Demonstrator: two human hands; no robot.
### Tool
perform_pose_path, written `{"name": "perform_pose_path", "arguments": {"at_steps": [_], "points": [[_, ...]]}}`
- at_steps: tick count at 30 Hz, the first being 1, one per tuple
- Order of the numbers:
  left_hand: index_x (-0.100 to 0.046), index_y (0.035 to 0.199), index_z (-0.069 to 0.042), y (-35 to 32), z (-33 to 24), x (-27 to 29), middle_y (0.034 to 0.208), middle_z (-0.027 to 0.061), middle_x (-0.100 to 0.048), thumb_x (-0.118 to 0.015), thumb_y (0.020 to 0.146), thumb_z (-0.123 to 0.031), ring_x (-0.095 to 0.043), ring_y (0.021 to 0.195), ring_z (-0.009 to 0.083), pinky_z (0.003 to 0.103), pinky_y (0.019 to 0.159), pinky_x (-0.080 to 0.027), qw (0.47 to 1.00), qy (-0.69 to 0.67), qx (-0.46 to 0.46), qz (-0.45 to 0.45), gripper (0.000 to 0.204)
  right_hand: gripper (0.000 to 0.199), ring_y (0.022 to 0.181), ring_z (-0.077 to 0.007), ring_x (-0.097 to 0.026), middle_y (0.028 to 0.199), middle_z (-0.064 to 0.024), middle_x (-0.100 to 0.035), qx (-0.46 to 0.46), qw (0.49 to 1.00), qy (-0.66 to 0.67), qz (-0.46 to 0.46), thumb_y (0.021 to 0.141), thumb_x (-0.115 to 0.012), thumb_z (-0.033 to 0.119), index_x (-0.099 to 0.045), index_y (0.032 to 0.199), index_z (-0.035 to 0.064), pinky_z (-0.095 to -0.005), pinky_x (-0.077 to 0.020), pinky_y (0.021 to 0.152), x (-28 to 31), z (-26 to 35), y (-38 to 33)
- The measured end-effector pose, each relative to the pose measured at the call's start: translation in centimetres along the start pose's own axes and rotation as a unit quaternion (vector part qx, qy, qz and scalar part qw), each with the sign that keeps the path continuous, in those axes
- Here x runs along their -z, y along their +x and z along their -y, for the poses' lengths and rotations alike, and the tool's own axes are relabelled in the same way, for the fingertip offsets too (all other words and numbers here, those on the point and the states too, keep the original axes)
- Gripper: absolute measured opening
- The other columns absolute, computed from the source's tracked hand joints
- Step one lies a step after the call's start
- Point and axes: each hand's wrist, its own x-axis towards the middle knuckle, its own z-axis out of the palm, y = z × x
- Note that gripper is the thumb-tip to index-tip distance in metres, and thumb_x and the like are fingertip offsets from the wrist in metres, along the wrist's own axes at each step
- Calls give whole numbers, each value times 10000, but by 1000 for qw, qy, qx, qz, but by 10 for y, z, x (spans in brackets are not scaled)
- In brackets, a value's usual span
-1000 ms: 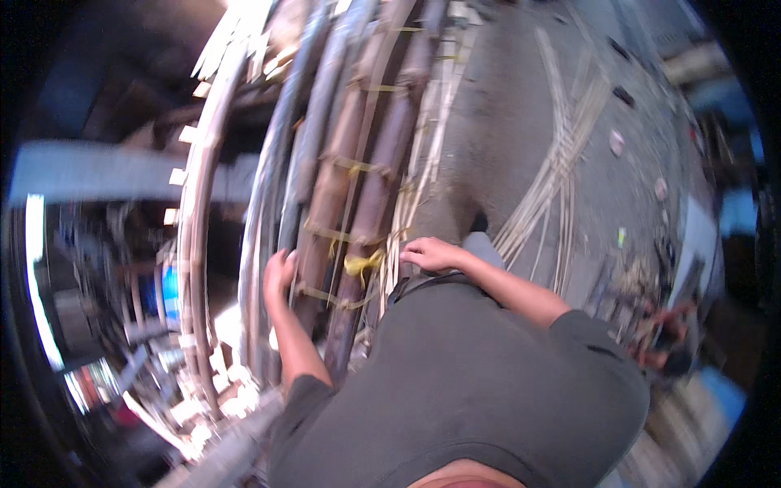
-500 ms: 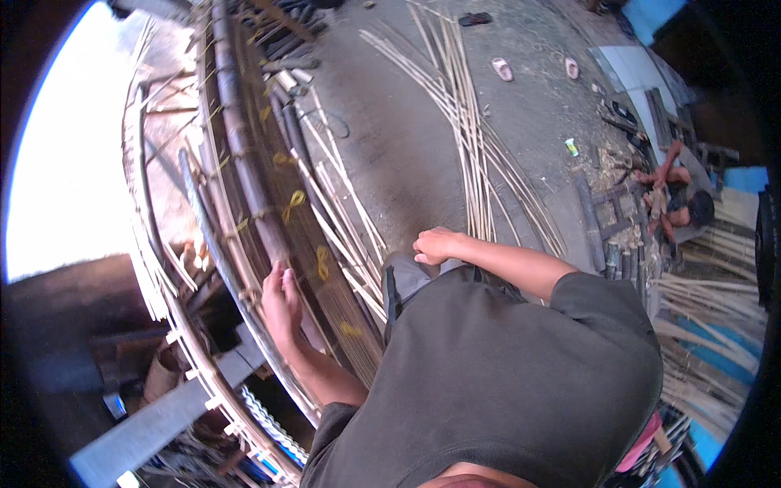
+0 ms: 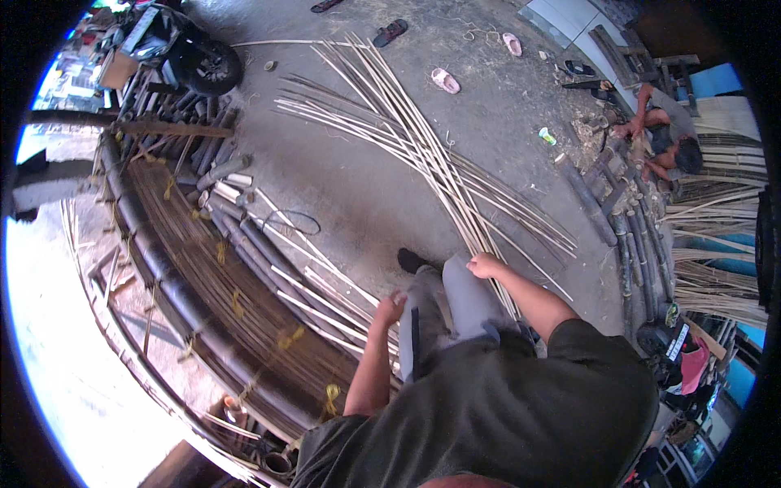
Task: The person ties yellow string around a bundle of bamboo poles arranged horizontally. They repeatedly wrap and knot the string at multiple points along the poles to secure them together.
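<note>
My left hand (image 3: 390,309) hangs beside my left thigh, its fingers loosely bent with nothing seen in them. Pale bamboo strips (image 3: 313,289) lie on the floor to its left. My right hand (image 3: 486,265) is closed at my right thigh, next to the grey trousers (image 3: 468,293); no held thing shows in it. Just ahead, a crossed bundle of long split bamboo strips (image 3: 427,154) lies on the concrete floor, its near ends passing under my right forearm.
Along the left runs a dark bamboo frame (image 3: 175,289) with yellow ties (image 3: 220,250). A motorcycle (image 3: 183,53) stands far left. Sandals (image 3: 445,80) lie ahead. At right, another person (image 3: 651,134) sits near stacked bamboo poles (image 3: 630,252).
My view has swung left, and the bamboo frame now lies farther from me. My left hand has come away from beside its pole to my thigh. My right hand stays near my lap.
</note>
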Motion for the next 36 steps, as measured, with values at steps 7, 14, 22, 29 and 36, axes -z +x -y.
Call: {"name": "perform_pose_path", "arguments": {"at_steps": [7,14,22,29,36], "points": [[-430,1382,-133,35,24,-65,1289,339,-426,-661,849,-431,-420,1212,498,532,1012,-387,998,-2,14,-57,653,379,988,-377,-638,1042,-203,-670,-137,981,86,-104,871,-534,383,-703,974,60,-459,-502,861,4,-8,211],[-485,1339,-229,81,-37,-49,1311,316,-333,-697,823,-406,-344,1207,468,561,1028,-310,985,37,123,-118,586,405,1019,-406,-622,1075,-255,-647,-190,969,60,-146,849,-550,328,-657,1063,2,-481,-495,890,-40,-55,464],[-484,1334,-254,91,-35,-63,1315,307,-308,-676,833,-421,-318,1212,466,594,1012,-293,982,90,138,-97,562,292,979,-401,-637,1014,-203,-664,-207,963,-41,-166,905,-529,272,-648,1058,53,-500,-512,825,-77,-103,516],[-430,1389,-283,65,-40,-56,1385,271,-281,-672,804,-536,-301,1267,471,577,1033,-324,987,-5,154,-46,682,308,902,-442,-615,927,-237,-647,-73,943,173,-274,960,-470,340,-563,1043,58,-514,-475,760,-21,-49,349],[-410,1436,-129,51,-25,-42,1350,277,-493,-649,737,-715,-475,1275,370,415,1074,-367,928,-287,233,-39,944,370,942,-397,-643,1007,-238,-668,73,846,209,-485,940,-575,306,-620,1107,-21,-434,-501,828,179,89,155]]}}
